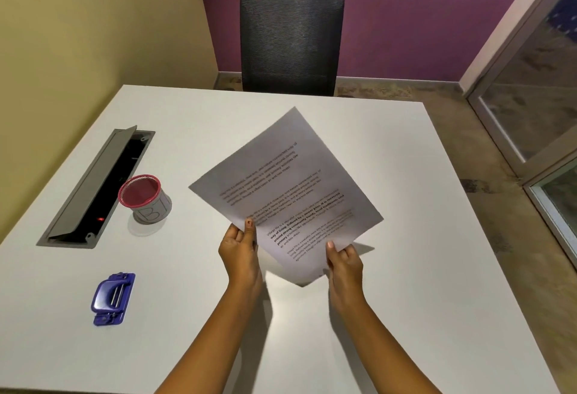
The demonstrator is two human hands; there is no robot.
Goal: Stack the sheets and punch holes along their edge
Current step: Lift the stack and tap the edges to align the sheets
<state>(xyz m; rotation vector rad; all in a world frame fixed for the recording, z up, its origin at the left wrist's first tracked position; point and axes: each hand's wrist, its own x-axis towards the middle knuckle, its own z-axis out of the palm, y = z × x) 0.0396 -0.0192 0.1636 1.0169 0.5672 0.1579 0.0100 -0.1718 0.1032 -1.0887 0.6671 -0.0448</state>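
Observation:
Printed white sheets (pixel 287 181) are held up above the white table (pixel 406 237), turned diamond-wise, with text facing me. My left hand (pixel 239 250) pinches their lower left edge, thumb on top. My right hand (pixel 343 261) grips the lower right edge near the bottom corner. How many sheets lie in the stack I cannot tell. A blue hole punch (pixel 111 298) lies flat on the table to the left, well apart from both hands.
A red-rimmed mesh cup (pixel 145 198) stands left of the sheets. Beside it an open grey cable hatch (pixel 96 187) is sunk into the table. A dark mesh chair (pixel 290 40) stands at the far edge. A glass partition (pixel 537 97) is on the right.

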